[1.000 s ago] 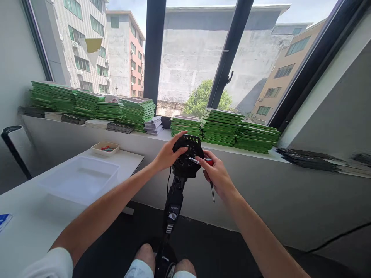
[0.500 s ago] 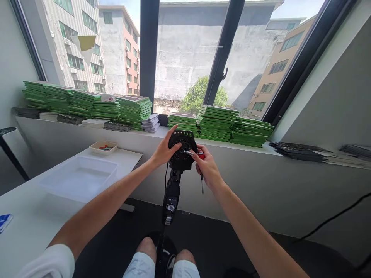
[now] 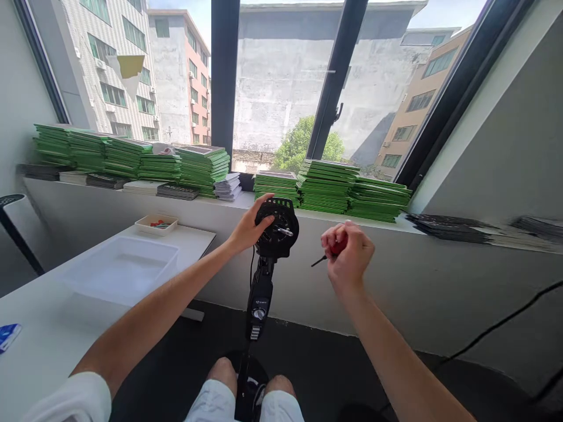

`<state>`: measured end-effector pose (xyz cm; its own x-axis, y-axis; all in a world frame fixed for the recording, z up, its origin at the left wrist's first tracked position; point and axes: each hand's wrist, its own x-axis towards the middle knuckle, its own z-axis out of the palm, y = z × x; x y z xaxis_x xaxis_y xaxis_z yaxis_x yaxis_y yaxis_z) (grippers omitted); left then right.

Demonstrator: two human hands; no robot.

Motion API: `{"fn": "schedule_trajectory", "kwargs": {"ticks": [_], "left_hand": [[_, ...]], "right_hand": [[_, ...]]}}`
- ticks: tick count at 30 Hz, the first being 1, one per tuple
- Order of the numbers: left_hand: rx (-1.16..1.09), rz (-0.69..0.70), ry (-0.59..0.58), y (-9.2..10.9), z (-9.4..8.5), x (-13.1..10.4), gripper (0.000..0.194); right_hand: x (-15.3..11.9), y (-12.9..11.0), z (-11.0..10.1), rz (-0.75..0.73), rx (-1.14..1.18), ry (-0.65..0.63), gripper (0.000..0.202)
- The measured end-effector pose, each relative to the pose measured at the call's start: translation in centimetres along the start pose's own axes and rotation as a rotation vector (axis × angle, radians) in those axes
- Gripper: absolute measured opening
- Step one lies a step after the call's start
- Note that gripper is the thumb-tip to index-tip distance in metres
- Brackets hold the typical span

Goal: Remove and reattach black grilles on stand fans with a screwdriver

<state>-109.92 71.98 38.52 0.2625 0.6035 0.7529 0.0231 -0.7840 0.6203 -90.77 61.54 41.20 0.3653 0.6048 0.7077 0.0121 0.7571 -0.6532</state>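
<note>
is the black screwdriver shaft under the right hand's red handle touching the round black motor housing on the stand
Apart: the head view shows pale wall between the black screwdriver shaft and round black motor housing.

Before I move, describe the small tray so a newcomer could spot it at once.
Find the white table on the left. The tray sits at its far end, just beyond the big translucent bin. Unlike that bin, it's small, cream-coloured and holds red pieces.

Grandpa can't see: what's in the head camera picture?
A left hand grips a round, black slotted housing on a black stand; a right hand holds a red-handled screwdriver beside it. Behind, stacked green packets line a white windowsill.
</note>
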Motion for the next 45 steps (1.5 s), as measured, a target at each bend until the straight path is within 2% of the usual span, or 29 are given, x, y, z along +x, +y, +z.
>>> {"fn": "schedule_trajectory", "kwargs": {"ticks": [4, 7, 9, 16, 27, 32, 45], "left_hand": [[0.009, -0.005, -0.015, 0.1, -0.1, -0.1, 0.055], [0.021, -0.002, -0.007, 0.2, 0.0, -0.2, 0.054], [0.028, 0.007, -0.001, 0.2, 0.1, -0.2, 0.054], [0.049, 0.022, -0.010, 0.1, 0.1, -0.1, 0.053], [0.066, 0.026, 0.003, -0.1, 0.1, -0.2, 0.052], [0.048, -0.007, -0.016, 0.1, 0.1, -0.2, 0.053], [0.035, 0.018, -0.003, -0.3, 0.5, -0.1, 0.051]], "right_hand": [[0.8, -5.5, 1.1, -0.173, 0.162, -0.070, 0.048], [1.1, -7.0, 2.6, -0.272, 0.279, -0.217, 0.049], [1.2, -6.5, 3.5, -0.292, 0.350, -0.265, 0.049], [1.0, -4.2, 4.4, -0.227, 0.402, -0.223, 0.050], [1.0, -3.3, 4.2, -0.206, 0.374, -0.237, 0.050], [1.2, -3.6, 3.9, -0.225, 0.372, -0.255, 0.050], [1.0, -3.7, 4.0, -0.261, 0.361, -0.248, 0.052]]}}
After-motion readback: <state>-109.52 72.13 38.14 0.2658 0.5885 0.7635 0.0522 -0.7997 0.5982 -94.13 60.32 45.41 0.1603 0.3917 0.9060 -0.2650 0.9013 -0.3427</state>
